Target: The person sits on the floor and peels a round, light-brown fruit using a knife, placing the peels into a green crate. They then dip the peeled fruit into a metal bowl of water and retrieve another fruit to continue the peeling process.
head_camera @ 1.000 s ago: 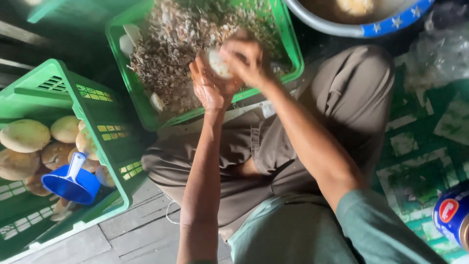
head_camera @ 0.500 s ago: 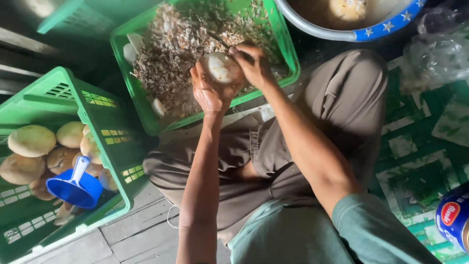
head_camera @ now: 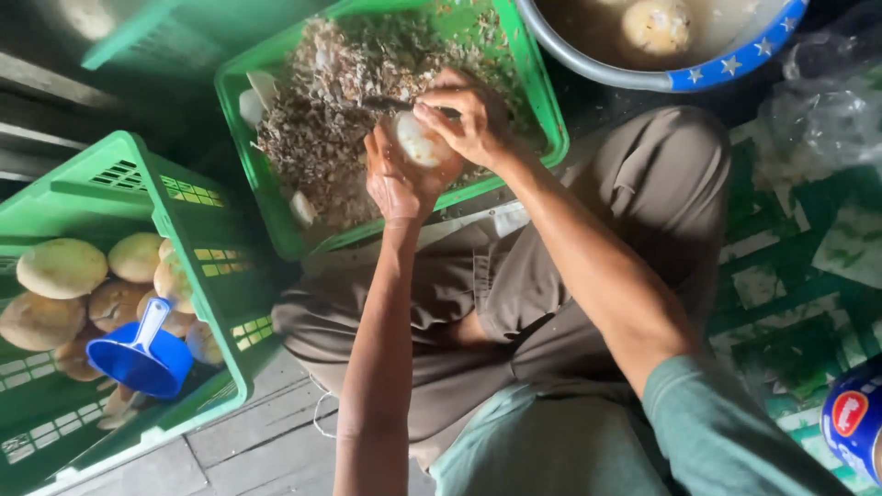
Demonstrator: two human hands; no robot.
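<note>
Left hand [head_camera: 397, 179] cups a pale round tuber [head_camera: 419, 140], fingers closed round it, over the green crate of peelings [head_camera: 542, 119]. Right hand [head_camera: 467, 115] clamps a dark blade [head_camera: 390, 104] against it (handle hidden in the fist). Second crate [head_camera: 197, 276], cut off at frame edge, holds unpeeled tubers [head_camera: 61, 268] and a blue scoop [head_camera: 140, 358].

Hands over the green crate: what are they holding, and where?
The left hand cups a pale, round, partly peeled potato from underneath. The right hand grips a dark knife by its handle end, blade against the potato.
</note>
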